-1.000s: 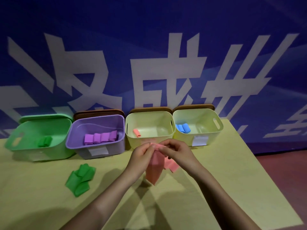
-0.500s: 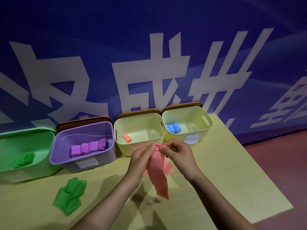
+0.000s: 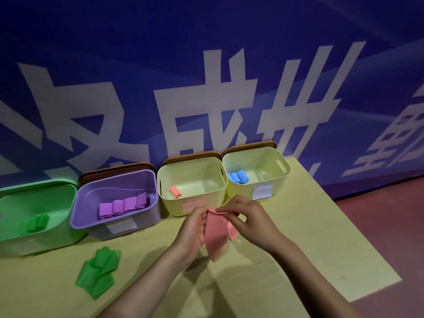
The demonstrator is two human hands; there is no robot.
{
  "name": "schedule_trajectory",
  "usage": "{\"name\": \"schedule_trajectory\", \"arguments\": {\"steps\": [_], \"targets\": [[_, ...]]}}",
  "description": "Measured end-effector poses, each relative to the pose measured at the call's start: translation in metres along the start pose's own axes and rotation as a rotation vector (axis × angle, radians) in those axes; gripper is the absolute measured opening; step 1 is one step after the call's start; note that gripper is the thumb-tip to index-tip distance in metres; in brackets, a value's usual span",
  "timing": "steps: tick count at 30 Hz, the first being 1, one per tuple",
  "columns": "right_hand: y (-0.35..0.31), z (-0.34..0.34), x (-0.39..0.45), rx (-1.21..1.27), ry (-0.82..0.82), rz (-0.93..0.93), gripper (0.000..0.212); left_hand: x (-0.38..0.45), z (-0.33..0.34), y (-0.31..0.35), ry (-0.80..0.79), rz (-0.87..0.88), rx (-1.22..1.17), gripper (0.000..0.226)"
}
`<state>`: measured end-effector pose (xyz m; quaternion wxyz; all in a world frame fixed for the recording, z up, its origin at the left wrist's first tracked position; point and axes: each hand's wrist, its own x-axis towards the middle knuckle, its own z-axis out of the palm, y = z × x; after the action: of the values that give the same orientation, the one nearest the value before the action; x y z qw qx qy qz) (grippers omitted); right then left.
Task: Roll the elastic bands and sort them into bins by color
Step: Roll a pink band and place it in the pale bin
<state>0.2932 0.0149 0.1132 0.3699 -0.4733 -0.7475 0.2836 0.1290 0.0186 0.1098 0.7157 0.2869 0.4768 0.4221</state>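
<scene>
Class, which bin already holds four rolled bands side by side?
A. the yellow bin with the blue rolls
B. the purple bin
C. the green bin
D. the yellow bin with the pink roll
B: the purple bin holds four purple rolls in a row.

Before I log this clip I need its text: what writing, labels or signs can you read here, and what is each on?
"成": large white character on the blue wall banner, bottom hidden by the bins.
Other white banner characters: cut off by the frame or bins, not readable.
White label on the purple bin: no text legible.
Label on the middle bin: blurred.
White label on the right bin: no text legible.
</scene>
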Motion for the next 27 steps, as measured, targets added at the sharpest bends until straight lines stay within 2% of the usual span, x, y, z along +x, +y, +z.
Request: {"name": "schedule_trajectory", "arguments": {"steps": [6,10,12,15,17,21,25,27], "targets": [[-0.009,-0.005,-0.006,0.127,-0.048,0.09,0.032,-0.008,0.001,-0.003,-0.034,0.112,0.102,0.025],[-0.013,0.0,-0.011,0.297,0.054,0.242,0.016,-0.012,0.004,-0.006,0.005,0.174,0.239,0.023],[-0.015,0.002,-0.014,0.369,0.101,0.297,0.019,-0.015,0.008,-0.006,0.002,0.251,0.337,0.024],[-0.017,-0.002,-0.017,0.4,0.131,0.344,0.006,-0.02,0.016,-0.001,-0.016,0.408,0.495,0.025],[-0.018,-0.009,-0.019,0.413,0.117,0.361,0.005,-0.023,0.019,0.001,-0.035,0.518,0.646,0.024],[-0.019,-0.028,-0.022,0.402,0.075,0.359,0.003,-0.024,0.026,0.002,-0.071,0.694,0.848,0.038],[-0.028,-0.034,-0.026,0.346,0.111,0.292,0.011,-0.023,0.03,0.001,-0.11,0.751,0.857,0.03],[-0.033,-0.032,-0.029,0.24,0.164,0.239,0.011,-0.023,0.033,0.0,-0.123,0.708,0.753,0.019]]}}
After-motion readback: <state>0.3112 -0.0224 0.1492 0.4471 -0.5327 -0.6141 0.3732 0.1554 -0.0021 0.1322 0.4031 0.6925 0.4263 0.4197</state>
